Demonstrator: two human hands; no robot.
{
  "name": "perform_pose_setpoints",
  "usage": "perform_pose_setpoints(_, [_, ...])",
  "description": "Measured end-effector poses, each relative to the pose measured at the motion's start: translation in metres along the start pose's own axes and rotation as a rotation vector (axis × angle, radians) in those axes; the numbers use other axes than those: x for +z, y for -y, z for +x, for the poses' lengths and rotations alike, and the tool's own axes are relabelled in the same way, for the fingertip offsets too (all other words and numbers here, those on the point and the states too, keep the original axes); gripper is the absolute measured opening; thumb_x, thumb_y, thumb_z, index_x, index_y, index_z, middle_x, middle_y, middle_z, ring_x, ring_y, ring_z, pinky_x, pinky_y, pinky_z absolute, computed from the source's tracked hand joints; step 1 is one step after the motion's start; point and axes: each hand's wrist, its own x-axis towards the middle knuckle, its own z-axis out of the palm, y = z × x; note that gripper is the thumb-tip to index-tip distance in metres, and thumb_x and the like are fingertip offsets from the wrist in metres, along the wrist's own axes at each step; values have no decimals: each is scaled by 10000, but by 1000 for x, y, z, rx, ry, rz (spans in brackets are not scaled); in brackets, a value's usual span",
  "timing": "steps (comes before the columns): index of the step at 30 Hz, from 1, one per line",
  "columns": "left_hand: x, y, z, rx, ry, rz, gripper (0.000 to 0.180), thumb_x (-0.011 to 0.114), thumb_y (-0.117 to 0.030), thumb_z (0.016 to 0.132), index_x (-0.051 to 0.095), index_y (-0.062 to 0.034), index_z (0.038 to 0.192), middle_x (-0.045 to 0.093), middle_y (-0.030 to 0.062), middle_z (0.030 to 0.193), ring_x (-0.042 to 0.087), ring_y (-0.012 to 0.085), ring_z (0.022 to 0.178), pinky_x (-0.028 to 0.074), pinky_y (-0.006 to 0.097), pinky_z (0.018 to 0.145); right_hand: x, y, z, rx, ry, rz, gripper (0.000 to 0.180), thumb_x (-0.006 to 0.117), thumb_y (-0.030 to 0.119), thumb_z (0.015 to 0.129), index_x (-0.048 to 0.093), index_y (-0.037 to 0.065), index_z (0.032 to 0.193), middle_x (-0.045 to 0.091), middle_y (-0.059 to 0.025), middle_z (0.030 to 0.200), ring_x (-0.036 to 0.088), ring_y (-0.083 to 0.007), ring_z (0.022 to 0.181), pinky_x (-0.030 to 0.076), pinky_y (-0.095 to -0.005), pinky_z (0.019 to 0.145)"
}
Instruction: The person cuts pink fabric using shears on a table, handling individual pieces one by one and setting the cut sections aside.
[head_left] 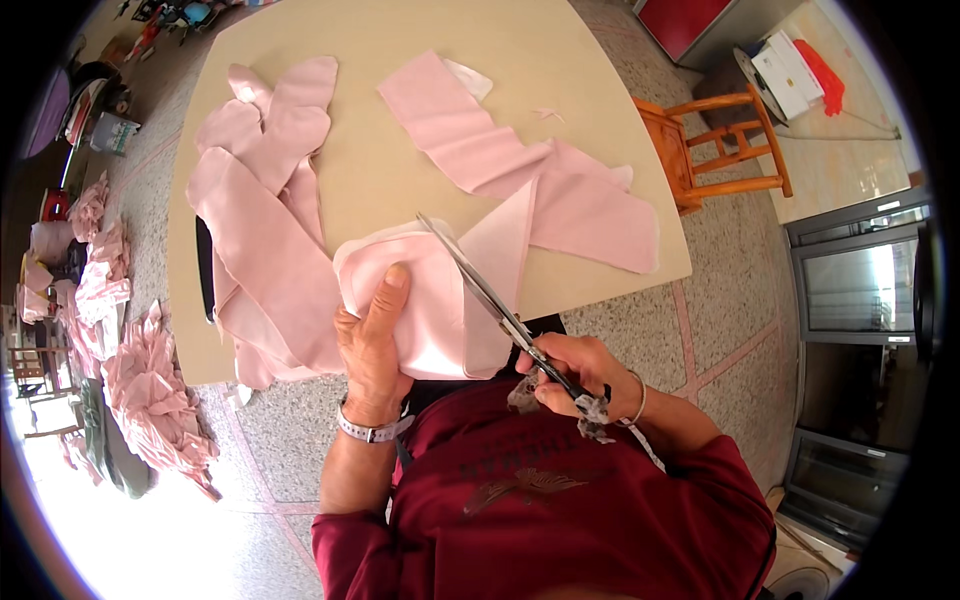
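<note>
Pinching pink fabric [435, 305], left hand [372, 352], gripping one pair of scissors [482, 286], right hand [575, 368], one table [560, 60]

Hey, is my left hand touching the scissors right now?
Apart. The head view shows a stretch of pink fabric between your left hand and the scissors, which your right hand grips.

Left hand [372, 355]: fingertips hidden behind pink fabric [435, 335]. Scissors [500, 309]: handles partly covered by right hand [572, 368]. Red-fronted cabinet [688, 25] cut by top edge. Lower-left floor [255, 455] partly lost to glare.
</note>
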Motion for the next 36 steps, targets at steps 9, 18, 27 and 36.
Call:
perform_pose_setpoints(9, [-12,-11,6,-34,72,45,204,730,-178,859,704,-38,1004,701,46,909,661,141,789,540,289,707,-12,12,-2,-15,74,-153,260,600,23,786,556,-13,1039,499,-28,557,443,-85,484,369,-249,497])
perform_pose_setpoints(18, [-19,-28,8,-77,129,143,191,729,-148,849,705,-25,993,702,56,886,662,140,768,537,287,679,-22,12,-4,-36,124,-235,266,627,44,795,569,11,1052,484,-27,549,432,-101,466,353,-259,475])
perform_pose_setpoints(27, [-27,-39,17,-116,245,298,190,744,-182,835,719,-19,929,705,36,825,657,114,716,525,272,642,-30,15,-8,-25,140,-307,262,640,67,796,586,34,1049,530,-44,566,462,-129,459,381,-265,481])
perform_pose_setpoints(36, [-26,-47,22,-83,336,442,199,725,-194,858,720,-17,950,709,37,830,655,101,713,524,262,646,-35,12,-12,-3,153,-358,260,669,119,810,593,57,1051,574,-39,601,518,-133,489,418,-255,503])
